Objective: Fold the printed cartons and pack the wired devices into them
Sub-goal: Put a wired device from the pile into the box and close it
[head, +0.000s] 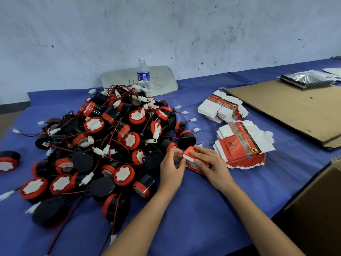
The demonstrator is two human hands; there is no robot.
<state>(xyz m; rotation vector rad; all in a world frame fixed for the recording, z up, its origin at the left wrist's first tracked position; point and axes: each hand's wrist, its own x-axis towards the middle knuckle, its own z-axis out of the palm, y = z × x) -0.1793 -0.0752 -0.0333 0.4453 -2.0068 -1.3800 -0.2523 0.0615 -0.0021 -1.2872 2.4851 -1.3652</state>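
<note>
A red printed carton lies on the blue table cloth, just right of a big heap of black-and-red wired devices. My right hand lies over the carton, its fingers stretched along the top. At the carton's left end, the fingertips of my left hand pinch a flap. Two stacks of flat red-and-white cartons lie to the right, a near stack and a far stack.
A water bottle stands behind the heap, in front of a grey board. A flat cardboard sheet covers the right rear of the table, with a dark plastic bag on it. A brown box sits at the lower right. One stray device lies at the far left.
</note>
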